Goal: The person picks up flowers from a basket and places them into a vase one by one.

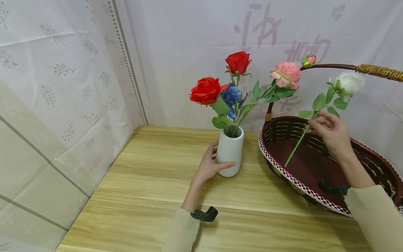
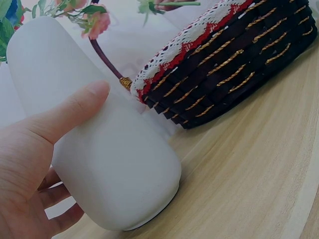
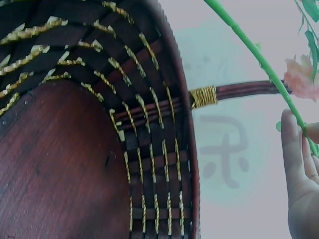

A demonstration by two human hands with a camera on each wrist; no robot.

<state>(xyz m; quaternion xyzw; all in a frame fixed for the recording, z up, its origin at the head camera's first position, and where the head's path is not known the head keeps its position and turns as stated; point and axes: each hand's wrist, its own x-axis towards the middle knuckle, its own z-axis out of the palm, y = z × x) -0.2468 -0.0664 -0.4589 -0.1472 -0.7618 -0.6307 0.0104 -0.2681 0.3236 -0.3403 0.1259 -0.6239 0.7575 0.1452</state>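
A white vase (image 1: 230, 150) stands upright on the wooden table, and my left hand (image 1: 210, 164) grips its side, thumb across the front and fingers round the back. In it are two red roses (image 1: 206, 91), a blue flower (image 1: 231, 98) and a pink flower (image 1: 286, 75) with a bud, leaning right. My right hand (image 1: 333, 134) pinches the green stem of a white rose (image 1: 349, 83) above the basket. The bloom points up and right; the bare stem end slants down left over the basket. In the right wrist view, the stem (image 3: 249, 45) runs between thumb and fingers.
A dark woven basket (image 1: 310, 168) with a white lace rim stands to the right of the vase. Its tall handle (image 1: 333, 66), partly wrapped in gold cord, arches behind the white rose. Patterned curtains (image 1: 189, 52) hang along the table's back and left edges.
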